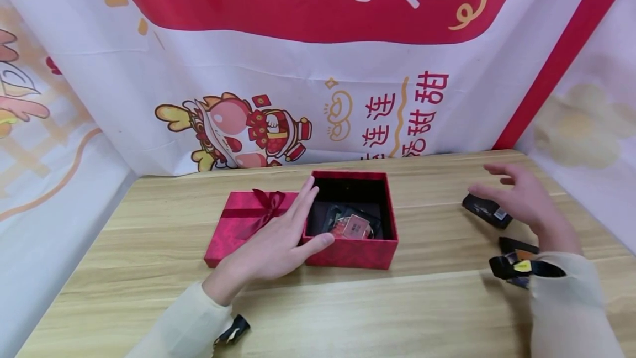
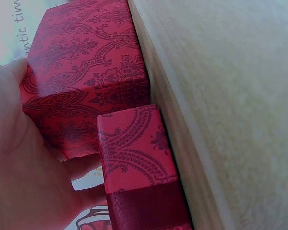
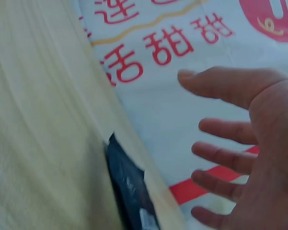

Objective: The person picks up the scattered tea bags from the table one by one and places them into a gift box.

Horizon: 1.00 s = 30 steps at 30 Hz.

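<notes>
Patterned packet (image 1: pixel 524 251), one: lies partly behind a wrist strap (image 1: pixel 503 268). Left hand (image 1: pixel 270 250): fingers straight, thumb spread, touches left side of red box (image 1: pixel 353 254). Red lid (image 1: pixel 223 236), bowed: rests left of box. Clear-windowed packet (image 1: pixel 355 227): lies inside box. Right hand (image 1: pixel 529 198): fingers apart, slightly bent, holds nothing, near black packet (image 1: pixel 486 210). Printed cloth (image 1: pixel 298 59): hangs behind.

Printed cloth (image 1: pixel 293 62) behind a table (image 1: pixel 422 314)
In the head view: cartoon (image 1: pixel 232 131) at ten o'clock, red lettering (image 1: pixel 425 121) at two, blurred flower (image 1: pixel 578 126) at three.
</notes>
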Available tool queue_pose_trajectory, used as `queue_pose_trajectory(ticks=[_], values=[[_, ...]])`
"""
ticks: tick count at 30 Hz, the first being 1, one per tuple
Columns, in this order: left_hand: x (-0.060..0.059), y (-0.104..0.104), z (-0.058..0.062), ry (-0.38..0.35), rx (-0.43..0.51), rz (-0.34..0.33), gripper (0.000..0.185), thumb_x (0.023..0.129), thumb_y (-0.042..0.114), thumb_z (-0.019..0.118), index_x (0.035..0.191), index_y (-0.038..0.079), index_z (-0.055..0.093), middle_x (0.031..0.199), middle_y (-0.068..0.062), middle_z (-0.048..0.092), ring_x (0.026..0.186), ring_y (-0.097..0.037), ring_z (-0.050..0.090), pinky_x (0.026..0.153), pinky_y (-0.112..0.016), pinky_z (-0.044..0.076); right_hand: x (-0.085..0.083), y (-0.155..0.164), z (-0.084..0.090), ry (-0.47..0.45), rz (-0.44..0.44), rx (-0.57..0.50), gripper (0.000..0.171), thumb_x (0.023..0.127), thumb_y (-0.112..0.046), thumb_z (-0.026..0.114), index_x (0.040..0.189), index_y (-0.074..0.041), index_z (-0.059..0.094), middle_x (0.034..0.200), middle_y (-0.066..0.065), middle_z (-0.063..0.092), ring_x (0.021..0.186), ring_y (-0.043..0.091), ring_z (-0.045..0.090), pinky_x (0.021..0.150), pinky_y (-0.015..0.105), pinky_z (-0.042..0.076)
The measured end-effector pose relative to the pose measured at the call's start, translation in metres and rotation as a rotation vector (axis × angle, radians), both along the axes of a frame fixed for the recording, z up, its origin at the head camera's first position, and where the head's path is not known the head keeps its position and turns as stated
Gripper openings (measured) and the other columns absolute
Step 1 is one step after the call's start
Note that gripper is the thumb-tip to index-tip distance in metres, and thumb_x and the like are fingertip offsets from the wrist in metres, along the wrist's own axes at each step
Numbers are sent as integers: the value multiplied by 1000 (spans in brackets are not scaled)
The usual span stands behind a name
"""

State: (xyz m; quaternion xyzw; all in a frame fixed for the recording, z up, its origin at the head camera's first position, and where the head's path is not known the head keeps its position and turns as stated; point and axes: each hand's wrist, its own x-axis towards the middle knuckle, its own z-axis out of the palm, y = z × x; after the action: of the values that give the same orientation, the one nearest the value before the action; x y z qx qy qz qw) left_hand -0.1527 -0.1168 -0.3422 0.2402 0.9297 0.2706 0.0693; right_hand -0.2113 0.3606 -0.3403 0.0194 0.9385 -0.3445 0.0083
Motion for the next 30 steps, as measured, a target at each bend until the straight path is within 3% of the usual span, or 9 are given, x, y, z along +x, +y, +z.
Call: queue_pose_trajectory(ticks=[6, 10, 21, 30], values=[[0, 0, 0, -2, 4, -1, 95, 98, 81, 44, 168, 44, -9, 175, 28, -18, 160, -25, 35, 117, -56, 48, 0, 13, -12, -135, 3, 8, 103, 98, -59, 69, 168, 0, 21, 170, 37, 17, 148, 65, 20, 113, 77, 34], [0, 0, 0, -4, 6, 0, 95, 98, 80, 46, 168, 44, -9, 174, 29, -18, 160, -25, 36, 117, -55, 48, -1, 15, -21, -171, 7, 13, 106, 96, -57, 74, 168, 0, 21, 168, 40, 19, 147, 64, 21, 113, 76, 34], [0, 0, 0, 2, 3, -1, 95, 99, 79, 46, 168, 43, -9, 174, 29, -18, 159, -25, 36, 116, -55, 49, -8, 9, -36, -89, 167, 130, 103, 85, -45, 89, 160, 4, 38, 161, 38, 39, 142, 57, 36, 111, 70, 34], [0, 0, 0, 2, -6, 3, 94, 100, 77, 47, 168, 43, -8, 174, 29, -19, 161, -24, 33, 118, -56, 47, -7, 10, -37, -63, 206, 230, 94, 86, -44, 87, 155, 4, 46, 154, 40, 33, 135, 57, 35, 108, 72, 34]])
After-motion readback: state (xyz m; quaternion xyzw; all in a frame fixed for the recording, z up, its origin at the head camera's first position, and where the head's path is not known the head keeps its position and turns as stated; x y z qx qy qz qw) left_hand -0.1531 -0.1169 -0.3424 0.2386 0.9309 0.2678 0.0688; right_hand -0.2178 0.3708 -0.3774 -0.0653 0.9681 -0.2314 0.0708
